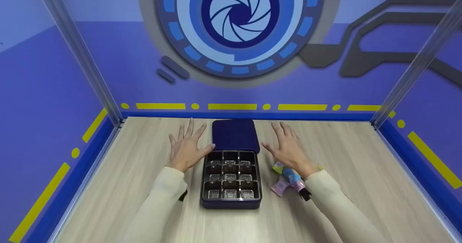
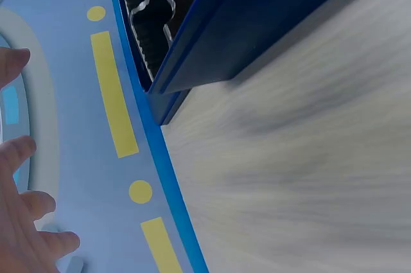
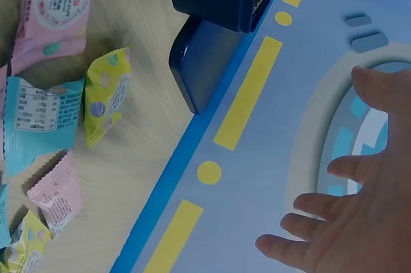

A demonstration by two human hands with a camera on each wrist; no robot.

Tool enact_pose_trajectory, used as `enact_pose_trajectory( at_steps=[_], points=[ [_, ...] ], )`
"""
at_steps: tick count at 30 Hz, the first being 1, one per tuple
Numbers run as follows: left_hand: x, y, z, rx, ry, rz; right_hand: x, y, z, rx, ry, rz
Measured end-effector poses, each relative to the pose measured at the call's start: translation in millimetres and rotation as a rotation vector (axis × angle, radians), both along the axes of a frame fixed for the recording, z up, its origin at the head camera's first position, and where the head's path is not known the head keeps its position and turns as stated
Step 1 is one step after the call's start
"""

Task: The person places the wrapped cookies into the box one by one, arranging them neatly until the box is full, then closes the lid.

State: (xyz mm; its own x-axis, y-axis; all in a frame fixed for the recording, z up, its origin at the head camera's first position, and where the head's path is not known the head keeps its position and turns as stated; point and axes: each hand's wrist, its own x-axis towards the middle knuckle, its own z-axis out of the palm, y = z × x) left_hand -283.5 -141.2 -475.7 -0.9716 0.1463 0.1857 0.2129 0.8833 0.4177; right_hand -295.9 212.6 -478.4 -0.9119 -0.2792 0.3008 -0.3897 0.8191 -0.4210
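While the left hand (image 1: 187,151) spreads its fingers wide and holds nothing, the dark blue box (image 1: 231,204), with a nine-compartment tray (image 1: 230,178) inside, sits just right of its thumb; whether the thumb tip touches the box, I cannot tell. The right hand (image 1: 290,151) also grasps nothing, its fingers apart, with the box to their left. Between both hands' fingers lies the lid (image 1: 234,134), at the box's far end. Back from the right fingers, partly beneath that wrist, lie pink, blue and yellow wrapped packets (image 1: 290,175).
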Motion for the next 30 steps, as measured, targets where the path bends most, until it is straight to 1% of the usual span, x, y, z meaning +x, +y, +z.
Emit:
enact_pose_trajectory(
  at_steps=[8,13,17,24,30],
  points=[
    [6.4,0,-4.1,0.069,-0.034,-0.002,7.2,7,-1.3,-0.01,0.005,0.007],
    [10.6,-2,-9.2,0.149,-0.022,-0.011,9.1,9,-4.5,-0.005,-0.008,0.026],
    [15.6,-3,-14.8,0.19,-0.015,-0.023,11.3,11,-6.7,-0.008,-0.021,0.035],
    [24.5,-5,-25.7,0.281,-0.061,-0.025,15.2,15,-8.0,-0.012,-0.02,0.039],
    [29.7,-5,-32.6,0.333,-0.103,-0.024,18.2,18,-11.3,-0.011,-0.031,0.038]
  ],
)
